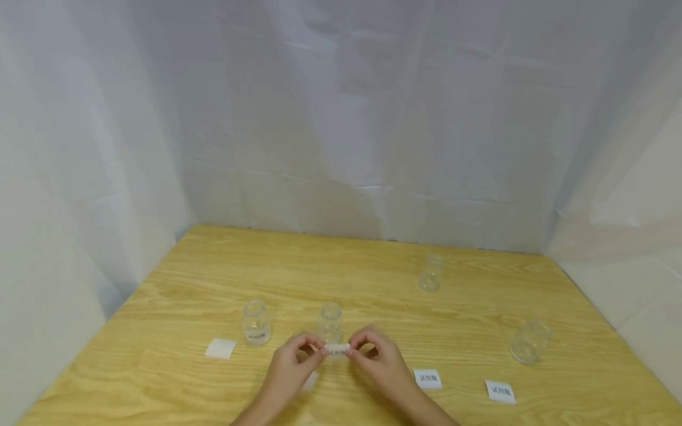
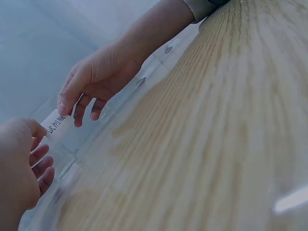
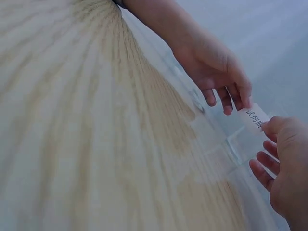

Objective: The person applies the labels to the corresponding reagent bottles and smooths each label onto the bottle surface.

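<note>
Between both hands a small white label [image 1: 337,350] with printed black characters is stretched flat. My left hand [image 1: 290,364] pinches its left end between thumb and forefinger; my right hand [image 1: 380,362] pinches the other end the same way. The remaining fingers of both hands are loosely bent, as the left wrist view shows. Just beyond the label stands a clear glass bottle [image 1: 330,318], its lower part overlapped by label and fingers in the head view. To its left, another glass bottle [image 1: 257,321] bears a similar label low on its side.
A white paper piece [image 1: 221,348] lies on the wooden table [image 1: 256,260] at left; another [image 1: 310,381] is partly hidden by my left wrist. Two printed labels, one nearer [image 1: 427,378], one farther right [image 1: 500,391], lie near glass bottles [image 1: 430,275] [image 1: 530,342]. White sheeting surrounds the table.
</note>
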A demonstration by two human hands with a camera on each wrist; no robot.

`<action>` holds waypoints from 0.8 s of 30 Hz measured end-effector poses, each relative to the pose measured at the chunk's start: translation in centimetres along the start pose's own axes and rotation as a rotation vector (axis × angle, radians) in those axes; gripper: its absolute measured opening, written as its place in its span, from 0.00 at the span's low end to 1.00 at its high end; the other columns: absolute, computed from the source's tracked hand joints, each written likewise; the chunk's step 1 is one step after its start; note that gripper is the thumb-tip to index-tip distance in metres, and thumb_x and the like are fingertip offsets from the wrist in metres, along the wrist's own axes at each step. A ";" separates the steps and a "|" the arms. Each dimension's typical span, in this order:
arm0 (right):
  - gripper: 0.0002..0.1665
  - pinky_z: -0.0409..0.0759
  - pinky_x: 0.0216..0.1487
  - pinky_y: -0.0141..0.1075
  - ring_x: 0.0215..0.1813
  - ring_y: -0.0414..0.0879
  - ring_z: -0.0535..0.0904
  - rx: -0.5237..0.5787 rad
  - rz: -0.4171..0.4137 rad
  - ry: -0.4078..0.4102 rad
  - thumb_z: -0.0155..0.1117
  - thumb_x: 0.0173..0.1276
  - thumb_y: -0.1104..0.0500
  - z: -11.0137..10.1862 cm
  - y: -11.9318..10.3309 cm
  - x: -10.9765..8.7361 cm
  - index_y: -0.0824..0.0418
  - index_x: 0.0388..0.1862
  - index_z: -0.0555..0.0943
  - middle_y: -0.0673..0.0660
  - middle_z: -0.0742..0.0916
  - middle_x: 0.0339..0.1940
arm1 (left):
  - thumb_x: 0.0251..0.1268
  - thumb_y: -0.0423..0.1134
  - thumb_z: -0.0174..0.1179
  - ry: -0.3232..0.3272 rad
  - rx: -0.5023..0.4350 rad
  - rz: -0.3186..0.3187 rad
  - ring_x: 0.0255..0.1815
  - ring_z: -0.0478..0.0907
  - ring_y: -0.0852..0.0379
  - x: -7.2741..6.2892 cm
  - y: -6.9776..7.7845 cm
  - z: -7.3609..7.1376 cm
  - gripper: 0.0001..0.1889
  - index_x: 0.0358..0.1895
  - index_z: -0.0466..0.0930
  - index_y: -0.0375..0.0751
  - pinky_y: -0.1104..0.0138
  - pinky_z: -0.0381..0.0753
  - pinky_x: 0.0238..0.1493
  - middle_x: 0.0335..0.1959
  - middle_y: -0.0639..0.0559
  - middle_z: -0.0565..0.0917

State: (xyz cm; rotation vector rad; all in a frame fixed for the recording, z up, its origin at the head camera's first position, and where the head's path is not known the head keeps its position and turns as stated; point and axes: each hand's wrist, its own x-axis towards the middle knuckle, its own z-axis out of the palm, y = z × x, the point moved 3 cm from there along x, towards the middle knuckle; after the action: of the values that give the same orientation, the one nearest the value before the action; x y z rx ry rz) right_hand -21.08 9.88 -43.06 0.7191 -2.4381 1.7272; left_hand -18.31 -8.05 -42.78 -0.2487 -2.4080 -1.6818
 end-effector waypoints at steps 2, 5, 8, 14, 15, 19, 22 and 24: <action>0.06 0.78 0.36 0.35 0.43 0.45 0.75 0.002 -0.040 0.000 0.66 0.60 0.57 0.1 0.3 0.3 0.54 0.29 0.77 0.53 0.79 0.40 | 0.56 0.34 0.64 0.028 0.036 0.023 0.33 0.73 0.56 0.0 0.0 -0.2 0.04 0.31 0.78 0.43 0.71 0.74 0.29 0.33 0.54 0.76; 0.06 0.79 0.40 0.36 0.47 0.48 0.75 0.002 -0.084 -0.005 0.67 0.59 0.57 0.3 0.6 0.7 0.54 0.29 0.77 0.55 0.79 0.44 | 0.54 0.34 0.65 0.069 0.099 0.055 0.37 0.71 0.55 0.1 0.0 -0.4 0.04 0.30 0.78 0.46 0.71 0.73 0.32 0.36 0.55 0.76; 0.06 0.78 0.43 0.37 0.50 0.52 0.74 0.004 -0.112 -0.015 0.67 0.58 0.60 0.5 0.7 1.1 0.56 0.30 0.77 0.58 0.78 0.47 | 0.54 0.36 0.65 0.084 0.162 0.072 0.39 0.68 0.53 0.3 -0.2 -0.7 0.04 0.31 0.79 0.47 0.69 0.71 0.33 0.40 0.53 0.76; 0.05 0.78 0.46 0.42 0.51 0.61 0.73 0.034 -0.126 -0.037 0.64 0.58 0.70 0.5 -1.0 1.5 0.65 0.29 0.76 0.66 0.76 0.48 | 0.55 0.34 0.64 0.061 0.161 0.105 0.51 0.69 0.44 1.1 -0.6 -0.7 0.05 0.30 0.78 0.48 0.55 0.74 0.45 0.51 0.45 0.76; 0.05 0.78 0.46 0.42 0.51 0.62 0.73 0.038 -0.119 -0.043 0.64 0.58 0.71 0.5 -1.4 1.5 0.66 0.29 0.76 0.67 0.76 0.48 | 0.56 0.34 0.64 0.052 0.150 0.107 0.53 0.68 0.42 1.2 -0.7 -0.7 0.05 0.30 0.77 0.48 0.52 0.73 0.47 0.52 0.44 0.76; 0.05 0.77 0.47 0.39 0.51 0.61 0.73 0.052 -0.084 -0.058 0.63 0.58 0.73 0.4 -2.1 1.6 0.68 0.29 0.75 0.68 0.76 0.48 | 0.57 0.34 0.62 0.021 0.111 0.103 0.54 0.70 0.41 1.5 -0.9 -0.7 0.05 0.30 0.76 0.48 0.49 0.70 0.52 0.55 0.42 0.75; 0.05 0.77 0.47 0.38 0.50 0.60 0.74 0.045 -0.079 -0.055 0.63 0.58 0.73 0.4 -2.1 1.8 0.68 0.29 0.75 0.67 0.77 0.48 | 0.57 0.32 0.62 0.020 0.112 0.094 0.50 0.73 0.44 1.7 -1.2 -0.6 0.07 0.30 0.76 0.49 0.50 0.71 0.51 0.54 0.43 0.76; 0.05 0.77 0.47 0.38 0.50 0.59 0.75 0.036 -0.076 -0.053 0.63 0.57 0.73 0.4 -2.0 1.9 0.68 0.29 0.76 0.66 0.77 0.47 | 0.56 0.31 0.63 0.024 0.123 0.090 0.47 0.74 0.47 1.8 -1.3 -0.6 0.08 0.30 0.76 0.50 0.51 0.72 0.50 0.53 0.44 0.77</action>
State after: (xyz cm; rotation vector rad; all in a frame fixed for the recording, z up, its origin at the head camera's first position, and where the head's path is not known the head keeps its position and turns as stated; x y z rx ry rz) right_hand -21.84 8.36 -40.91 0.8609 -2.3848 1.7499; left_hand -20.33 -8.99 -43.32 -0.3111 -2.4330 -1.4850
